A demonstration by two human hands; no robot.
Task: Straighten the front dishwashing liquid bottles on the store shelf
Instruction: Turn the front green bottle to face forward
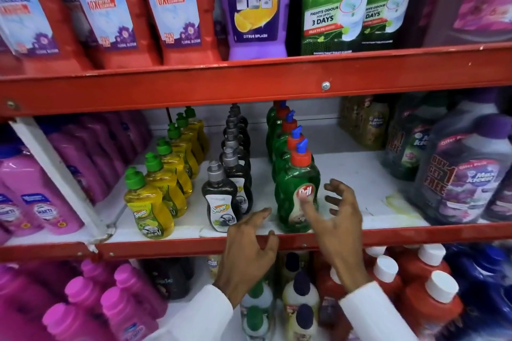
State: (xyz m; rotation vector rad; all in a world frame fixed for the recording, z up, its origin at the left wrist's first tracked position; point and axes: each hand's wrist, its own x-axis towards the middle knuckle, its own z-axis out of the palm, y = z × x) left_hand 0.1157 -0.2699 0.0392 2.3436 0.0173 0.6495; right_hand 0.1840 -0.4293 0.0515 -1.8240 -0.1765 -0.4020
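Green bottle (pixel 297 196) stands between both hands' spread fingers (pixel 336 196).

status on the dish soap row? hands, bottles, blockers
Both hands open: left hand at shelf edge, right hand thumb on green bottle. Black bottle and yellow bottle untouched. Nothing blocking.

Landmark: Pril bottle (pixel 297 196), front of its row on middle shelf (pixel 177 243) | Left: Super bottle (pixel 221 202), then a second Super bottle (pixel 148 209) | Right: Max Kleen jugs (pixel 465 174) | Behind: matching bottles in file.

Red metal shelving (pixel 249 86) with white boards (pixel 360 174) (scuffed, stained).
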